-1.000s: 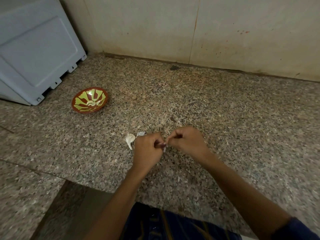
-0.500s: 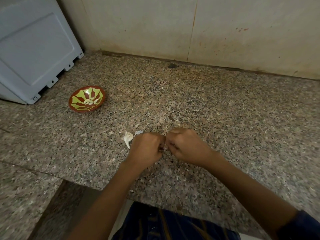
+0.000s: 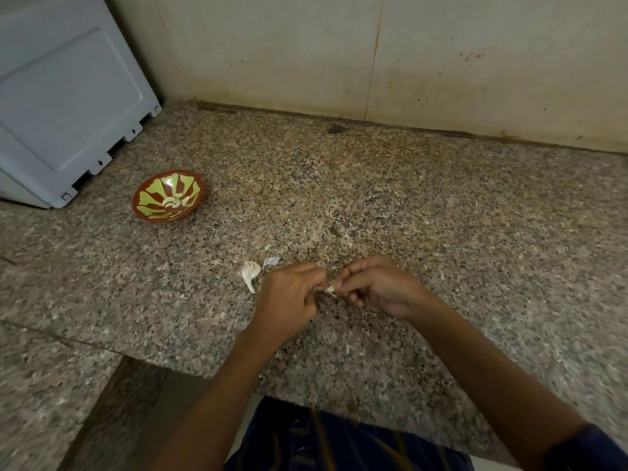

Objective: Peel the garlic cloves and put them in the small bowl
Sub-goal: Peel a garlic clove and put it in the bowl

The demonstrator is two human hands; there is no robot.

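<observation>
My left hand (image 3: 291, 299) and my right hand (image 3: 377, 287) meet over the granite counter (image 3: 441, 232), fingers curled. Between their fingertips they pinch a small garlic clove (image 3: 331, 289), of which only a pale tip shows. Just left of my left hand lies a piece of garlic (image 3: 250, 270) with a white scrap of skin (image 3: 272, 261) beside it. The small red bowl with green petals (image 3: 169, 196) stands at the far left and holds a few peeled cloves.
A grey plastic crate (image 3: 64, 96) leans against the wall at the back left, close to the bowl. A tiled wall (image 3: 373, 56) bounds the counter at the back. The counter's front edge runs just below my wrists.
My hands have drawn slightly apart, so the clove's pale tip now shows between the fingertips. The garlic piece and bowl have not moved.
</observation>
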